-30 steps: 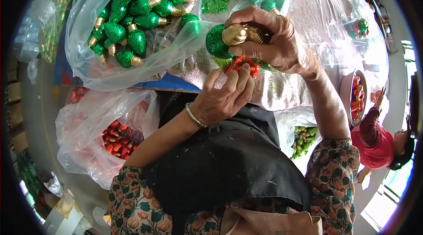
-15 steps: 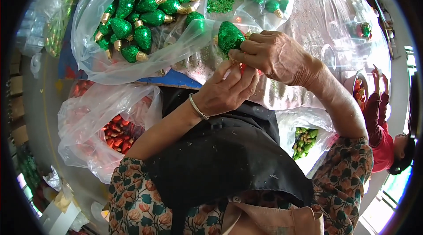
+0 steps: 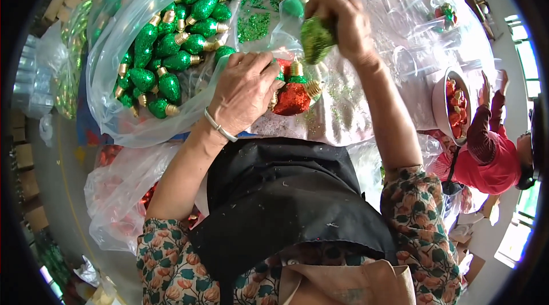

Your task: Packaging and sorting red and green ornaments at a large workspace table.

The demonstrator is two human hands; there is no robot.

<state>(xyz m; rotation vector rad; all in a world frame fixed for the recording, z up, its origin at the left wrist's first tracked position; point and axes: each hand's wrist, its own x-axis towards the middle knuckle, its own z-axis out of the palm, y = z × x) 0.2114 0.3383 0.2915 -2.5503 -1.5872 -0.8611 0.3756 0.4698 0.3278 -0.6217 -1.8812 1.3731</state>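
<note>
My right hand [image 3: 343,19] is raised over the table, its fingers closed round a lime-green glittery bulb ornament [image 3: 318,40] that is blurred by motion. Lower and to the left, my left hand [image 3: 243,90] has its fingers curled against a cluster of glittery bulb ornaments. A red bulb [image 3: 291,100] in that cluster faces me, with gold screw caps [image 3: 313,88] sticking out round it. Some of the cluster lies hidden behind my left fingers. Left of it, a clear plastic bag [image 3: 106,113] holds many green glittery bulbs [image 3: 143,79] with gold caps.
Loose green glitter [image 3: 253,26] lies on the pale table cover [image 3: 394,76]. At the right, a white bowl [image 3: 439,99] holds red ornaments, beside a person in red [image 3: 486,159]. Another plastic bag [image 3: 117,190] with red pieces hangs below the table's left edge.
My hands have moved apart: the right went up with a green bulb, the left shifted left and down with the cluster. The red bulb now shows plainly.
</note>
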